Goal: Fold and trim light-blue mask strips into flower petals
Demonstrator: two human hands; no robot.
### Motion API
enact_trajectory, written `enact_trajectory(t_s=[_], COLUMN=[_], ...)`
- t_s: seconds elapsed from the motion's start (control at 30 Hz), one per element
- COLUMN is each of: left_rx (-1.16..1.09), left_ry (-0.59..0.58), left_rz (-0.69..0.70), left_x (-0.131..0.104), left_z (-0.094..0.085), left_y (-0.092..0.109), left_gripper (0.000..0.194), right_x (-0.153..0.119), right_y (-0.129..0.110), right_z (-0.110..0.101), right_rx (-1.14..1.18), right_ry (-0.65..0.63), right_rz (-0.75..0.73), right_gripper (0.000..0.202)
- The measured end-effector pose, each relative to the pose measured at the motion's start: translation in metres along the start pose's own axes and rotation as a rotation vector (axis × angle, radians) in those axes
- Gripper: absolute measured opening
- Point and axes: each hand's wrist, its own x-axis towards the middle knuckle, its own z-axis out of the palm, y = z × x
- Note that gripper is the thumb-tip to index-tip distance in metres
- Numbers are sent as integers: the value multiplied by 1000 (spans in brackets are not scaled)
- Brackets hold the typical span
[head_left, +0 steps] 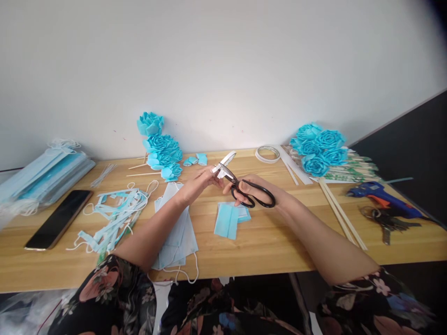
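Note:
My right hand (242, 190) grips black-handled scissors (263, 193), their blades angled up and left across a white strip. My left hand (200, 184) is closed on this white strip (226, 160), which looks like tape and curves in a narrow loop above the blades; the fingertips are partly hidden behind it. Below the scissors, cut light-blue mask pieces (226, 221) lie on the table. Flat blue face masks (176, 232) with white ear loops lie under and beside my left forearm.
The wooden table (279, 251) also bears blue flowers (162, 151), more flowers (319, 146), a tape roll (267, 154), wooden sticks (342, 214), a glue gun (387, 197), keys (386, 223), a phone (57, 219), cut mask strips (115, 214) and stacked masks (52, 172). A white wall stands behind.

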Motion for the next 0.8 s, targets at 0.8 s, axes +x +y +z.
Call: enact_trajectory(t_s=[0.8], left_rx=[141], left_ry=[5], left_rz=[113], left_x=[-2], left_z=[-6], left_y=[0], left_gripper=[37], right_x=[0], right_y=[-1], right_z=[1], right_rx=[-25], right_ry=[136], right_rz=[-20], right_gripper=[66])
